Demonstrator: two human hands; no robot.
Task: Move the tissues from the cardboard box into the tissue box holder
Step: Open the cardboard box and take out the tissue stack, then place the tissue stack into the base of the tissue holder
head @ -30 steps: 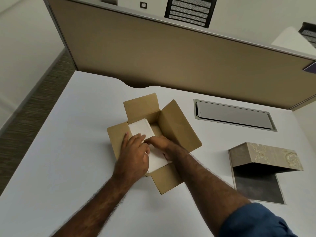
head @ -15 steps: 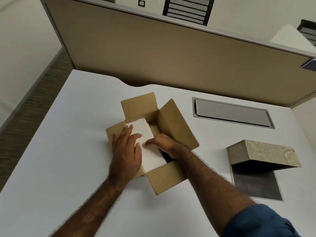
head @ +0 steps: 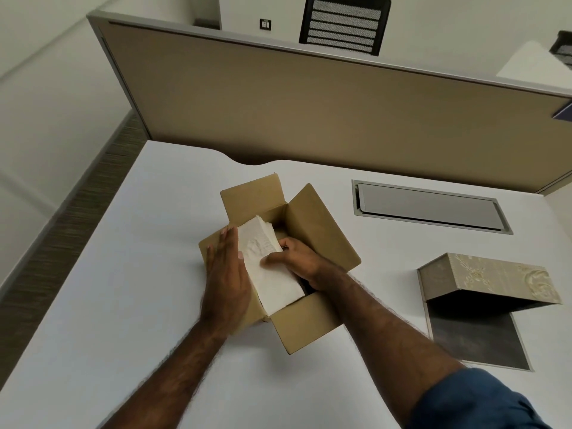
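Tissues (head: 268, 267) tilted lengthwise in cardboard box (head: 312, 323), left hand (head: 227, 274) flat alongside, right hand (head: 298, 263) grip closed on stack.

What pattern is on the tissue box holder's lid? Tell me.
Beige with an embossed floral motif on the lid, head view.

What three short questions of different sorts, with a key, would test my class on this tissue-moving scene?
1. True or false: the tissue stack has already left the cardboard box.
2. Which hand lies flat against the stack's outer side: left or right?
3. Where does the tissue box holder sit: A) right of the cardboard box, B) inside it, C) on the floor?

Key: 1. False; it is still partly inside. 2. The left hand; the right hand grips from inside. 3. A.
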